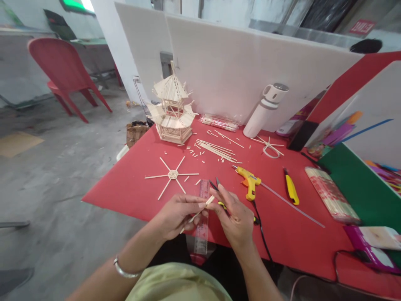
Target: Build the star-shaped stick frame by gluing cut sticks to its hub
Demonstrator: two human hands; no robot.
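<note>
My left hand [177, 215] pinches a thin wooden stick [200, 211] that runs up to the right, just above a clear ruler [202, 221] lying on the red table [125, 188]. My right hand [234, 213] meets the stick's upper end and holds a small cutter [216, 186] with yellow and black handles, its dark jaws poking up past the fingers. A star of sticks [172, 174] lies flat to the left of my hands. A yellow glue gun [249, 182] rests just right of them.
A stick-built pagoda model [172, 110] stands at the back left, with loose sticks [216, 149] and offcuts beside it. A white flask [265, 109] leans on the white partition. A yellow knife [291, 188], packed skewers [330, 194], a black cable and a red chair [64, 69] are around.
</note>
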